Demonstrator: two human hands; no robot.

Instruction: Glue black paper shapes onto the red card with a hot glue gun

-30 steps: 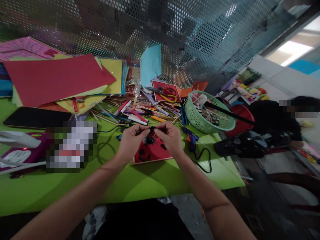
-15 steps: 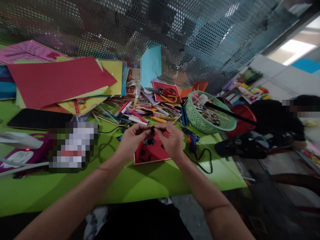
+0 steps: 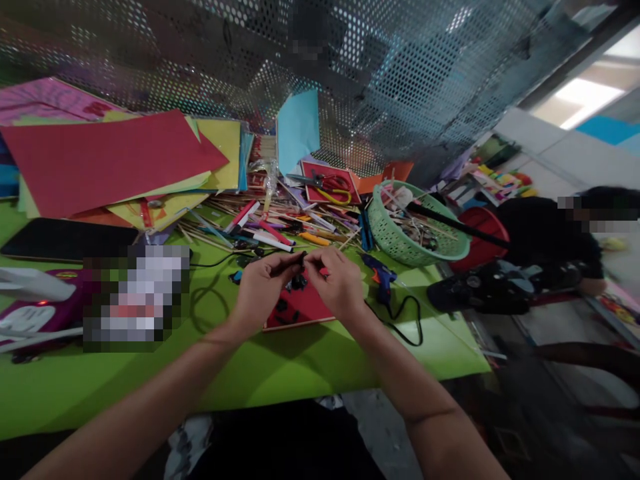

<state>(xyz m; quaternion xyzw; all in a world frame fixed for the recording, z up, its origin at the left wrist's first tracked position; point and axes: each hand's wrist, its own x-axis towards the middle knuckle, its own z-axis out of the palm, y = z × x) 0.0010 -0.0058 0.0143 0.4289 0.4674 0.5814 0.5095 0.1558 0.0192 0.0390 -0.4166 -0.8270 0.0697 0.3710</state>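
My left hand (image 3: 263, 287) and my right hand (image 3: 339, 280) meet fingertip to fingertip above a red board (image 3: 320, 310) with a pale edge. Between them is a small black piece (image 3: 301, 260), too small to name exactly. The left fingers pinch it, and the right thumb and forefinger close at its other side. Dark cut shapes (image 3: 283, 305), one like a flower, lie on the board, partly hidden by my hands. A blue and orange glue gun (image 3: 381, 275) lies just right of my right hand.
A green plastic basket (image 3: 420, 248) of odds and ends stands at right; scissors (image 3: 327, 187), pens and sticks lie behind my hands. Coloured paper (image 3: 115, 160), a black phone (image 3: 70, 240) and a purple power strip (image 3: 75, 293) are left. Another person (image 3: 540, 240) is at far right.
My fingertips have shifted slightly around the small black piece, the right fingers curling in closer. The whole view has moved a little, so things appear slightly further left.
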